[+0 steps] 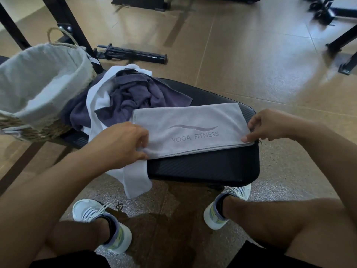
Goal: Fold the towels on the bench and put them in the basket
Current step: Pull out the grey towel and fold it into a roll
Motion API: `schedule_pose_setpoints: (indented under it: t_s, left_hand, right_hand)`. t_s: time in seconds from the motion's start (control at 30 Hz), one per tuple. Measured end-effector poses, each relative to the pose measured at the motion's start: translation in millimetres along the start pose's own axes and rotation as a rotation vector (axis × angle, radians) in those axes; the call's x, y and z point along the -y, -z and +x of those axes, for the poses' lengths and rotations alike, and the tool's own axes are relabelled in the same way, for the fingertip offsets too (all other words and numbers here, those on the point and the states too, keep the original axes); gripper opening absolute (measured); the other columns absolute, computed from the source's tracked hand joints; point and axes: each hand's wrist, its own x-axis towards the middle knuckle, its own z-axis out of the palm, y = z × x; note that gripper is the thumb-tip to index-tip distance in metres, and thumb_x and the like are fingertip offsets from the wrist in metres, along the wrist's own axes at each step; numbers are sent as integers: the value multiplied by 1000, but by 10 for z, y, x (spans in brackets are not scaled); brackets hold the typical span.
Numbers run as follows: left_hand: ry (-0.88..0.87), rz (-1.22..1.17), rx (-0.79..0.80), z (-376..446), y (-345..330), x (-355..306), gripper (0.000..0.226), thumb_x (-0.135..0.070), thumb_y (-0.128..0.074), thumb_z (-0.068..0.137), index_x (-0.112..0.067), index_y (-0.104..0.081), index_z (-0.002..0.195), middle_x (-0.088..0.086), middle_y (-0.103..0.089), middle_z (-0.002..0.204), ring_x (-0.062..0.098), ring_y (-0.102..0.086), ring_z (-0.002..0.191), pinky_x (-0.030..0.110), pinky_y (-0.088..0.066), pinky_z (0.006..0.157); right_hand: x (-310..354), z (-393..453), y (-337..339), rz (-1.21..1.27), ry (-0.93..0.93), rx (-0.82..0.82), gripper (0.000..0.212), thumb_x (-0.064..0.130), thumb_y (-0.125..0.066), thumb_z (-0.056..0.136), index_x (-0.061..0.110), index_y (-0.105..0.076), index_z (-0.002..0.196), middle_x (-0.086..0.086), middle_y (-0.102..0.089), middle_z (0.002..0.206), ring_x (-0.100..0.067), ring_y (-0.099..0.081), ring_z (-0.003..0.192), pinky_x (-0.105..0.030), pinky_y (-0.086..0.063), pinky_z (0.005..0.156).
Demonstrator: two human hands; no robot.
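A light grey towel (191,128) printed "YOGA FITNESS" lies folded flat on the near end of the black padded bench (204,167). My left hand (119,144) pinches its near left corner. My right hand (270,125) pinches its near right corner at the bench's edge. Behind it a dark purple towel (135,93) lies crumpled on a white towel (133,178) that hangs over the bench's left front side. A woven basket (25,117) with a pale cloth lining stands on the bench at the far left, and I see no towel in it.
My two feet in white trainers (100,225) stand on the floor under the bench's near end. Black gym frames and a bar attachment (133,54) lie on the floor beyond the bench. The basket's rope handle (61,35) sticks up at the back.
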Motion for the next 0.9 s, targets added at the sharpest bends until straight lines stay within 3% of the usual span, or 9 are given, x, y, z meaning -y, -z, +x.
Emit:
schedule_pose_setpoints:
  t_s: [0.2, 0.27, 0.33, 0.4, 0.47, 0.6, 0.7, 0.8, 0.9]
  left_hand:
    - [-117, 27, -78, 2, -12, -27, 20, -25, -81, 71, -31, -68, 84, -11, -60, 86, 18, -55, 83, 38, -49, 74]
    - [-104, 30, -66, -9, -27, -9, 29, -23, -69, 70, -31, -70, 98, -9, -62, 104, 20, -55, 99, 36, -47, 84]
    - [-97, -49, -20, -14, -41, -20, 54, -22, -53, 67, -29, -66, 119, -8, -57, 131, 18, -46, 129, 32, -36, 106]
    - [-51, -224, 28, 3, -48, -54, 67, -23, -45, 74, -24, -55, 140, -8, -42, 154, 7, -24, 149, 20, -15, 117]
    - [-8, -242, 20, 61, -67, -93, 61, -32, -41, 94, -20, -38, 154, -6, -25, 165, 4, -9, 153, 15, -3, 118]
    - [36, -19, 44, 220, -256, -149, 70, -56, -26, 103, -22, -11, 162, 0, 2, 170, 16, 9, 156, 27, 10, 120]
    - [63, 109, 103, 269, -346, -238, 86, -68, -3, 88, -24, 3, 161, 2, 14, 169, 20, 19, 154, 38, 10, 124]
    - [27, 81, 186, 242, -278, -399, 85, -71, -33, 95, -28, -2, 161, 1, 8, 170, 20, 6, 156, 38, -2, 126]
    - [-27, 79, 119, 230, -226, -593, 78, -71, -45, 91, -33, -27, 156, -1, -22, 166, 22, -24, 149, 39, -19, 119]
  right_hand:
    - [9, -16, -80, 197, -57, 44, 33, 42, -88, 72, 13, -74, 72, -3, -58, 74, -19, -48, 71, -29, -37, 60]
    - [27, 0, -118, 249, -77, 14, 45, 48, -85, 74, 5, -72, 78, -5, -56, 72, -20, -45, 70, -30, -30, 57]
    - [71, 1, -134, 378, -78, -19, 40, 44, -84, 77, 7, -70, 83, -5, -60, 74, -18, -48, 69, -30, -32, 58]
    - [112, 20, -122, 602, -78, 7, 30, 34, -83, 80, 10, -69, 92, -7, -67, 81, -19, -55, 73, -30, -39, 61]
    - [135, 72, -119, 772, -119, -8, 29, 29, -81, 83, 9, -71, 102, -10, -71, 94, -19, -61, 76, -30, -47, 67]
    - [133, 202, -79, 792, -167, -229, 64, 22, -82, 83, 10, -53, 139, -11, -66, 123, -21, -69, 96, -38, -58, 86]
    - [100, 137, 98, 812, -150, -94, 55, 9, -74, 90, 8, -54, 141, -12, -68, 121, -22, -67, 98, -41, -54, 98]
    - [-44, 75, 205, 737, -202, 0, 42, 8, -68, 93, 2, -59, 135, -11, -71, 121, -27, -65, 112, -49, -47, 110]
    - [-119, 94, 200, 700, -212, -6, 35, 9, -66, 95, 1, -65, 129, -13, -74, 117, -29, -68, 107, -45, -52, 103]
